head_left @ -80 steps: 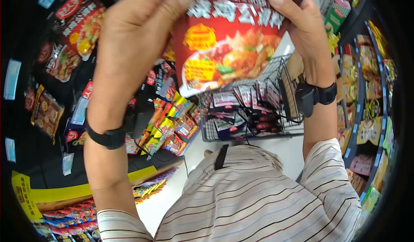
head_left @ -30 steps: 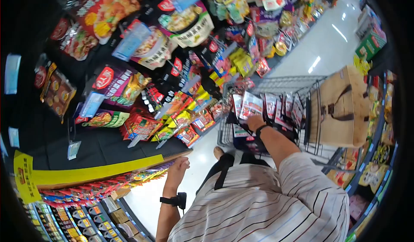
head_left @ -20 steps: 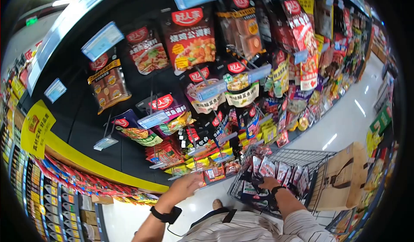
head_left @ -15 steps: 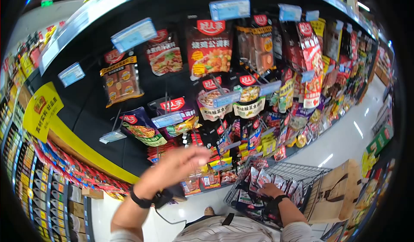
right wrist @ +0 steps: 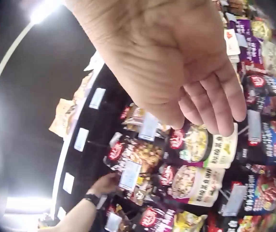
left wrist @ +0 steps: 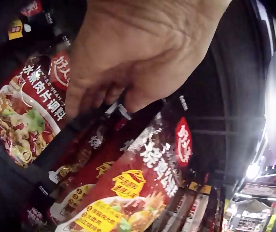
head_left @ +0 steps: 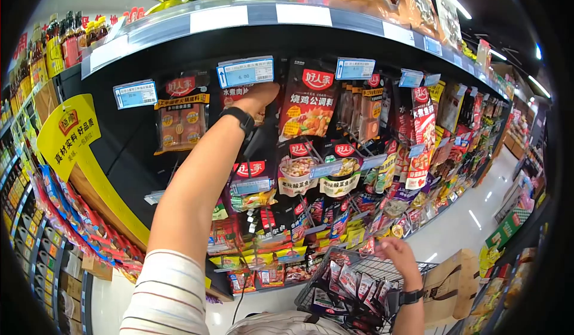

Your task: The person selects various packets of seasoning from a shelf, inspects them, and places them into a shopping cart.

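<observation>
My left hand [head_left: 257, 101] reaches up into the shelf display, beside the front red seasoning packet [head_left: 308, 111] with a chicken dish pictured on it. In the left wrist view the left hand [left wrist: 147, 53] bends its fingers down over the tops of the packets behind that front one. Its fingertips are hidden there, and I cannot tell whether they pinch a packet. Another red packet with a meat dish [left wrist: 27, 116] hangs next to the fingers. Over the far side of the shopping cart [head_left: 427, 267], my right hand [head_left: 399, 257] hovers with loosely bent fingers, holding nothing.
Dark packets [head_left: 353, 287] fill the cart's near part, and a brown paper bag [head_left: 451, 287] stands at its right. A price tag [head_left: 245, 72] sticks out just above my left hand. A yellow sign [head_left: 72, 132] juts out at the left.
The red packet held in both hands earlier is out of them. My left hand has risen to the hanging packets. My right hand has left the packets in the cart. The head view has tilted up.
</observation>
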Available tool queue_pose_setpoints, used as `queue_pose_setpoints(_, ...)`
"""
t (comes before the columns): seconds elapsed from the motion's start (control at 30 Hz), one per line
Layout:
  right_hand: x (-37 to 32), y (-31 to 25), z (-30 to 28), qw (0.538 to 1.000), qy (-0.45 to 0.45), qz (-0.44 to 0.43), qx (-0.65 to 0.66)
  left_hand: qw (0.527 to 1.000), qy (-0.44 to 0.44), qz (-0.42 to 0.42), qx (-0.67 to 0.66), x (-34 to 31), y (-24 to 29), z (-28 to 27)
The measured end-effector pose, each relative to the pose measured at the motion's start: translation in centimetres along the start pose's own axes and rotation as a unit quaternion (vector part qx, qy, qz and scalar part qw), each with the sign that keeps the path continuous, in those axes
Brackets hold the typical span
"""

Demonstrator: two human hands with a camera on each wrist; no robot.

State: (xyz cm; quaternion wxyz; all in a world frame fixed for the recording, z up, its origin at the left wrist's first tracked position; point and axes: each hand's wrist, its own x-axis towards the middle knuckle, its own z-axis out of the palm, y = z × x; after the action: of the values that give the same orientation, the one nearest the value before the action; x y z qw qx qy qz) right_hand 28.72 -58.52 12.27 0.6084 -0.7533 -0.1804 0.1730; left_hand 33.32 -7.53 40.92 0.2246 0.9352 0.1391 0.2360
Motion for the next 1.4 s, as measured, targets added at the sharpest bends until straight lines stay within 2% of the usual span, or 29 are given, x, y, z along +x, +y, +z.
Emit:
queue_pose_setpoints(0.07, 0.0, -4.3, -0.2, 0.999, 0.015, -0.041, 0.006, 0.998, 0.025, 0.059, 0.013, 1.3, -1.7, 0.7)
queue_pose_setpoints(0.13, 0.2, -8.0, 0.0, 0.996, 0.02, -0.083, 0.007, 0.948, 0.129, 0.202, 0.211, 7.4, -6.6, 3.3)
queue_pose_setpoints(0.17, 0.4, -9.5, 0.2, 0.995, 0.016, -0.096, 0.01, 0.937, 0.159, 0.209, 0.23, 7.8, -6.4, 3.2)
queue_pose_setpoints(0.23, 0.7, -11.8, 0.8, 0.992, 0.009, -0.123, 0.014, 0.964, 0.139, 0.147, 0.173, 8.0, -5.5, 3.3)
queue_pose_setpoints(0.27, 1.0, -12.8, 1.1, 0.992, 0.005, -0.129, 0.006, 0.989, 0.087, 0.076, 0.096, 6.3, -3.2, 2.2)
queue_pose_setpoints(0.33, 1.4, -14.5, 1.9, 0.991, -0.005, -0.137, -0.011, 0.999, 0.029, 0.014, 0.02, 6.0, -2.4, 2.4)
queue_pose_setpoints(0.37, 1.6, -15.3, 2.3, 0.99, -0.012, -0.139, -0.02, 0.999, 0.026, 0.025, 0.022, 6.4, -2.6, 2.8)
queue_pose_setpoints(0.5, 2.8, -16.9, 3.5, 0.99, -0.034, -0.138, -0.019, 0.984, 0.033, -0.04, -0.172, 4.4, -1.4, 3.7)
queue_pose_setpoints(0.57, 3.2, -17.6, 4.1, 0.989, -0.034, -0.143, -0.033, 0.975, 0.012, -0.06, -0.211, 4.7, -1.8, 4.1)
queue_pose_setpoints(0.67, 3.9, -18.6, 4.7, 0.989, -0.036, -0.14, -0.041, 0.972, -0.043, -0.066, -0.222, 6.9, -3.6, 5.0)
queue_pose_setpoints(0.73, 4.6, -19.0, 5.1, 0.99, -0.039, -0.127, -0.04, 0.964, -0.036, -0.056, -0.257, 6.9, -3.8, 5.3)
queue_pose_setpoints(1.03, 9.0, -20.6, 5.7, 0.987, -0.07, -0.146, -0.025, 0.965, -0.019, -0.053, -0.254, 7.9, -4.2, 5.9)
queue_pose_setpoints(1.4, 15.0, -25.1, 6.8, 0.983, -0.082, -0.147, -0.075, 0.964, 0.01, -0.024, -0.264, 9.1, -5.1, 7.1)
